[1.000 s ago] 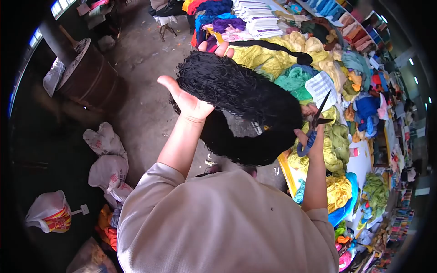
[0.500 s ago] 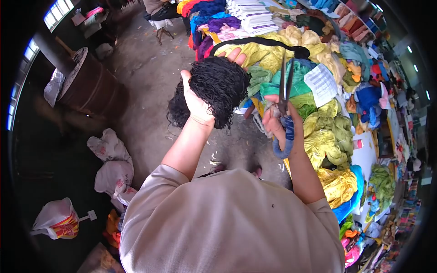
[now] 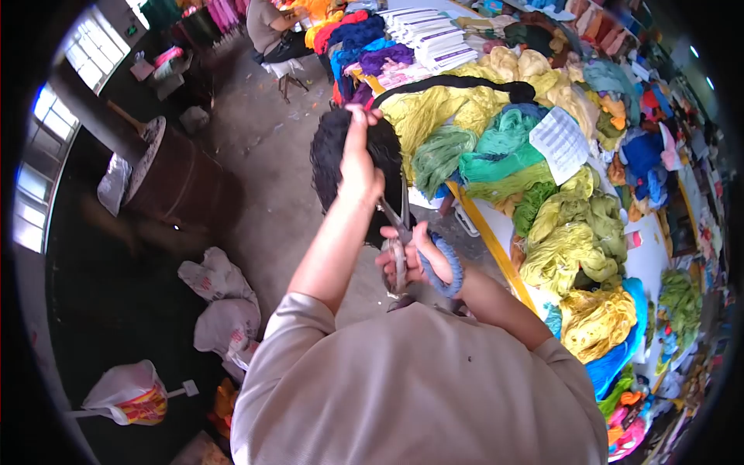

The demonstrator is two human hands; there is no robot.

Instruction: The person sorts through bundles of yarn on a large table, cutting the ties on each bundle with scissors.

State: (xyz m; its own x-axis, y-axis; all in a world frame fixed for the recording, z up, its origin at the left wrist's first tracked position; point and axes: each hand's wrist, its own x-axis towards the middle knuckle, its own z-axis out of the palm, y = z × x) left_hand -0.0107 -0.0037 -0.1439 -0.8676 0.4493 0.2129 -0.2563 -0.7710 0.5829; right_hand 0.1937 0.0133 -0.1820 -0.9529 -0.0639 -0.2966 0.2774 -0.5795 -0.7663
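Observation:
My left hand [image 3: 359, 164] is raised and grips the top of a hanging skein of curly black yarn [image 3: 329, 159], which dangles down in front of me. Below it, close to my chest, my right hand [image 3: 411, 260] holds a pair of scissors [image 3: 398, 236] with blue-wrapped handles. The blades point up toward the lower end of the black skein and look slightly apart. Both of my sleeves are beige.
A long table [image 3: 496, 248] on my right is heaped with yellow, green, blue and purple yarn skeins, a paper sheet [image 3: 559, 142] and stacked white booklets [image 3: 434, 35]. A seated person [image 3: 271, 31] is far ahead. A wooden barrel [image 3: 167, 174] and sacks [image 3: 221, 298] stand on the floor at left.
My left hand has turned over and lifted the black yarn so it hangs down. My right hand has dropped with the scissors from beside the table to below the skein.

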